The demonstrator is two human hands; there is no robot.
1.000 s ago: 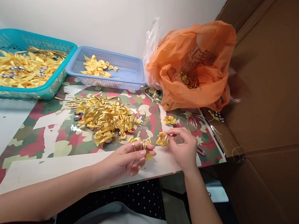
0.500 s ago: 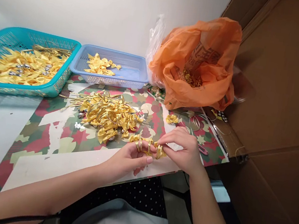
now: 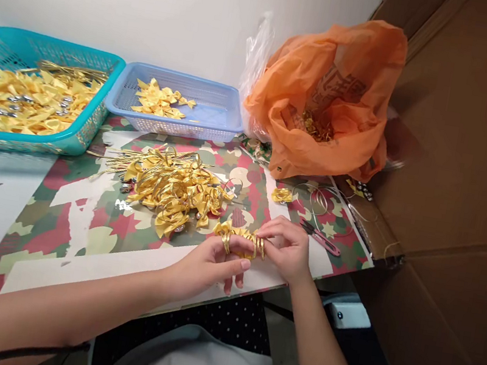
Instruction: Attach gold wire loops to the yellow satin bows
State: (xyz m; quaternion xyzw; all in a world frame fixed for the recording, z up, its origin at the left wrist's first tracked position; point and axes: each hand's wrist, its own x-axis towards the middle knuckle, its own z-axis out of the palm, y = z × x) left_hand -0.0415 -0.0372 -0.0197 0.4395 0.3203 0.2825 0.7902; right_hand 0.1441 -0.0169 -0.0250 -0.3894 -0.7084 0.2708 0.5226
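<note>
Several yellow ribbon bows with gold wire loops (image 3: 225, 242) sit around the index finger of my left hand (image 3: 207, 266), whose thumb is bent in below them. At the finger's tip, the closed fingers of my right hand (image 3: 287, 248) pinch another of the gold loops. What exactly lies under the right fingertips is hidden. Beyond my left hand lies a heap of yellow bows with gold wire ties (image 3: 178, 187), some with small silver bells. A single yellow bow (image 3: 281, 195) rests behind my right hand, and pink-handled scissors (image 3: 325, 242) lie to its right.
A teal basket (image 3: 92, 115) of yellow bows and bells stands at the left, beside a blue basket (image 3: 214, 134) with a few bows. An open orange plastic bag (image 3: 278, 108) holds gold scraps. Cardboard (image 3: 470, 181) walls the right side. Thin wire (image 3: 318, 200) coils behind the scissors.
My right hand has moved slightly left, closer to my left hand, and more of the scissors shows. The loops at the fingertip are bunched nearer together. The view has shifted a little.
</note>
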